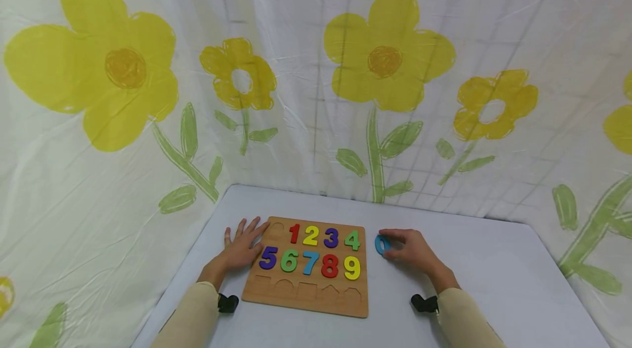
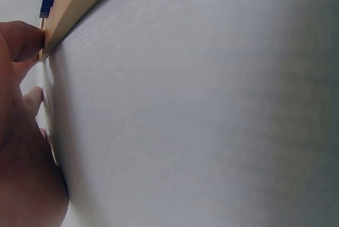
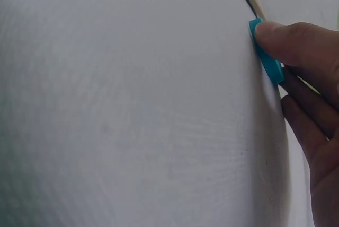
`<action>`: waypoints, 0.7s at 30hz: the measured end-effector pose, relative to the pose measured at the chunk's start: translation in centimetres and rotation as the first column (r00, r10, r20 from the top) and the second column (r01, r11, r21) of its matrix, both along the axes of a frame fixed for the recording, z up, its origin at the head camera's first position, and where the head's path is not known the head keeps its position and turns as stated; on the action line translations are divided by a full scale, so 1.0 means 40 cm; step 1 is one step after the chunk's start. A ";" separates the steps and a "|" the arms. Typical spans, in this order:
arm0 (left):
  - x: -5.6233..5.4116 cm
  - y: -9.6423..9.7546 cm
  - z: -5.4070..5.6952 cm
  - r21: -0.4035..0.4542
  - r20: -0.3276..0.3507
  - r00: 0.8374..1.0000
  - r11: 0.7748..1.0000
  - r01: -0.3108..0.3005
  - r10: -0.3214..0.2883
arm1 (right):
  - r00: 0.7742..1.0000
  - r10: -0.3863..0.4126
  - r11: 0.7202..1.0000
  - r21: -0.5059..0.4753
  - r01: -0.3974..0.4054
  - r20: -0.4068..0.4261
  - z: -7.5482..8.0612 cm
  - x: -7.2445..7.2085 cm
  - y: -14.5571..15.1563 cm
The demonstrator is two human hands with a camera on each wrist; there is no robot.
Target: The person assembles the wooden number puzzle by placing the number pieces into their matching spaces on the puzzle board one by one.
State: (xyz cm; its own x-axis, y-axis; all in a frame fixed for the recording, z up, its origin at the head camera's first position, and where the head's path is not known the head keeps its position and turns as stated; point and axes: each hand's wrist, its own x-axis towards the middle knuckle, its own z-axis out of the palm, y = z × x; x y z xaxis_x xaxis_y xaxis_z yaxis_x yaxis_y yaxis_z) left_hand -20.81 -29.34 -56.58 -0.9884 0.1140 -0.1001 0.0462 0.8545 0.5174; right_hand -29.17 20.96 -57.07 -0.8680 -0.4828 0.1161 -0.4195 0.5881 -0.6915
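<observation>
A wooden number puzzle board [image 1: 306, 304] lies on the table, with coloured digits 1 to 9 seated in two rows. Its top-left recess [image 1: 277, 228] holds no piece. The left hand [image 1: 239, 249] rests along the board's left edge, fingers spread and straight; in the left wrist view its thumb [image 2: 24, 40] touches the board's side. Just right of the board, the right hand [image 1: 412, 249] pinches a blue number 0 piece [image 1: 379, 245] between thumb and fingers. From the right wrist view, the blue piece [image 3: 269, 60] is tilted, close to the table surface.
The white table [image 1: 484, 271] extends to the right of the board. Behind it hangs a white curtain [image 1: 296, 161] printed with yellow flowers. Each wrist wears a small black device, such as the one by the left cuff [image 1: 228, 303]. Lower recesses [image 1: 283, 285] run along the board's front.
</observation>
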 end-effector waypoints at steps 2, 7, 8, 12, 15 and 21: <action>0.000 0.000 0.001 0.001 -0.009 1.000 1.000 0.001 -0.001 | 1.000 -0.004 1.000 0.002 0.004 0.004 -0.002 0.001 -0.002; 0.000 -0.001 0.000 0.003 -0.011 1.000 1.000 0.000 0.000 | 1.000 -0.009 1.000 0.011 0.009 -0.013 -0.005 0.005 -0.003; 0.001 -0.001 0.000 0.003 -0.007 1.000 1.000 -0.001 0.001 | 1.000 -0.011 1.000 0.009 0.011 -0.016 -0.003 0.007 -0.003; 0.003 -0.001 -0.002 0.002 -0.007 1.000 1.000 0.002 -0.002 | 1.000 -0.016 1.000 -0.004 0.016 -0.021 0.007 0.013 0.000; 0.001 -0.002 -0.003 0.004 -0.005 1.000 1.000 0.004 -0.004 | 1.000 -0.018 1.000 -0.019 0.018 -0.016 0.023 0.020 0.000; 0.000 -0.002 -0.003 0.007 -0.008 1.000 1.000 0.003 -0.003 | 1.000 -0.027 0.998 -0.051 0.026 -0.011 0.080 0.031 -0.017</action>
